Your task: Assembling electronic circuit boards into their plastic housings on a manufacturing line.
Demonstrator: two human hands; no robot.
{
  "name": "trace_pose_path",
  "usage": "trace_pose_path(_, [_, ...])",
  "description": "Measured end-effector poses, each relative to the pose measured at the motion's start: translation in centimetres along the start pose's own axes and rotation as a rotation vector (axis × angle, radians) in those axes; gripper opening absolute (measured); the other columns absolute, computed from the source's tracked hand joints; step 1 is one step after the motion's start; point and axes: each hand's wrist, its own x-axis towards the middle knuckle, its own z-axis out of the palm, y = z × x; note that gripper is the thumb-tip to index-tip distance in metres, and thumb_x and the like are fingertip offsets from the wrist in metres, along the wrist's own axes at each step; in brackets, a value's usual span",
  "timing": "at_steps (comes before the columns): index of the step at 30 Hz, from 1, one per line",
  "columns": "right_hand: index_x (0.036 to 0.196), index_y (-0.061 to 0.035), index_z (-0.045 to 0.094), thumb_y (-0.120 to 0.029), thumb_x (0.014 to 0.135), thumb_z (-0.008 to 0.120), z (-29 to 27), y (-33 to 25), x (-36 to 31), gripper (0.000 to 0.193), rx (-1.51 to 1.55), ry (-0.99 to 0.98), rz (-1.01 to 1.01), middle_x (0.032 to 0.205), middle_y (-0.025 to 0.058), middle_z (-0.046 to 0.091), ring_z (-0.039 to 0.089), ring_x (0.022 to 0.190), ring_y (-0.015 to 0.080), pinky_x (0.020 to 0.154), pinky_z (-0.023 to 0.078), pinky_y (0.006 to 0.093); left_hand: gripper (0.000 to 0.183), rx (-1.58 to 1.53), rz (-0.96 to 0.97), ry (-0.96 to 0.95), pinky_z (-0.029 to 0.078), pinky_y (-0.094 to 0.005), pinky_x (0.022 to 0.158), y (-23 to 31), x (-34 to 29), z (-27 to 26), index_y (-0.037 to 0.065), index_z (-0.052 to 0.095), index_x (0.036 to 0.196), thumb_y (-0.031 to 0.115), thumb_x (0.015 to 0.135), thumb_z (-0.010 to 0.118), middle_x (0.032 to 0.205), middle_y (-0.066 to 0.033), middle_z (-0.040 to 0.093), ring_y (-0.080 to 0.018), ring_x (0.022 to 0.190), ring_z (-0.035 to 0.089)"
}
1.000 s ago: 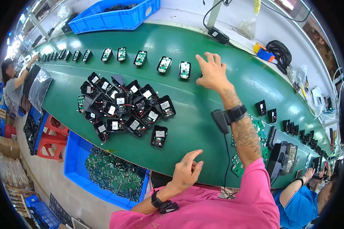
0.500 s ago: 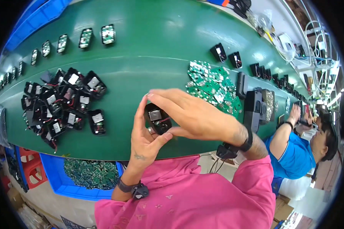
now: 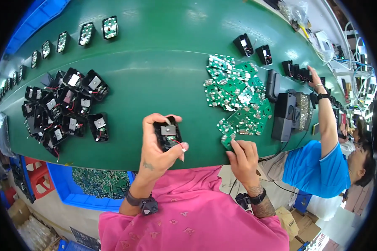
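My left hand (image 3: 153, 152) is wrapped around a black plastic housing (image 3: 168, 130), open side up, above the table's near edge. Inside it show a silver metal block, a bit of green board and a thin red wire ending in a small white plug by my thumb. To the right, my right hand (image 3: 245, 161) pinches the near end of a small green circuit board (image 3: 226, 130). That board lies beside a loose pile of green circuit boards (image 3: 230, 85). At left is a heap of similar black housings (image 3: 52, 104) with metal blocks and red wires.
A row of housings fitted with boards (image 3: 86, 34) runs along the far left. More black housings (image 3: 244, 44) line the far right, where a co-worker's hand (image 3: 316, 79) reaches. A black box-shaped device (image 3: 284, 117) stands right of the boards. A blue bin (image 3: 67, 196) sits below the table.
My right hand has left the housing and moved right to a circuit board, which it now grips. My left hand keeps the housing. The co-worker's arm has stretched out toward the row of housings.
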Motion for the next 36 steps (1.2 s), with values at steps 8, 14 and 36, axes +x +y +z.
trace_pose_path(8, [0.096, 0.0059, 0.064, 0.000, 0.095, 0.061, -1.0, -3.2, 2.0, 0.007, 0.946, 0.158, 0.503, 0.081, 0.0133, 0.066, 0.067, 0.058, 0.0180, 0.049, 0.052, 0.0280, 0.033, 0.096, 0.138, 0.022, 0.059, -0.0274, 0.053, -1.1, -0.8, 0.9, 0.008, 0.048, 0.125, 0.006, 0.095, 0.062, 0.137, -0.0164, 0.044, -0.0136, 0.085, 0.059])
trace_pose_path(14, [0.103, 0.0067, 0.062, -0.002, 0.094, 0.066, -0.4, -7.3, 6.4, 0.013, 1.370, 0.016, 0.432, 0.086, 0.0109, 0.064, 0.067, 0.061, 0.0156, 0.047, 0.054, 0.0270, 0.044, 0.716, 0.359, -0.035, 0.053, -0.0299, 0.088, -1.1, -1.1, 0.4, 0.008, 0.057, 0.136, 0.010, 0.094, 0.064, 0.142, -0.0179, 0.041, -0.0210, 0.105, 0.059])
trace_pose_path(36, [0.114, 0.0065, 0.060, 0.002, 0.093, 0.065, 1.4, -8.1, 8.3, 0.021, 1.432, -0.006, 0.517, 0.085, 0.0094, 0.069, 0.066, 0.068, 0.0110, 0.058, 0.053, 0.0230, 0.019, 0.525, 0.151, 0.053, 0.059, -0.0265, 0.063, -0.8, -1.3, 0.8, -0.005, 0.066, 0.103, -0.007, 0.093, 0.050, 0.139, -0.0159, 0.042, -0.0161, 0.078, 0.068])
